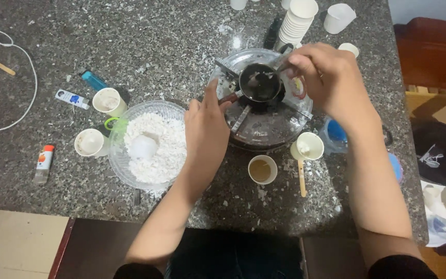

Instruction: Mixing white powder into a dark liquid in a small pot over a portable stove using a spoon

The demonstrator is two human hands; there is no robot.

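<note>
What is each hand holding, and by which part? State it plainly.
The left hand grips the small dark pot by its side handle. The right hand pinches a thin tool over the pot's rim; what it is cannot be told.

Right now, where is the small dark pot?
In the head view the small dark pot sits on the round burner at upper centre, between the left hand on its handle and the right hand.

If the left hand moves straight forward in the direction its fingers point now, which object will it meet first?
The left hand points up and slightly right, already at the handle of the small dark pot. Likely that pot first, though depth is unclear.
</note>
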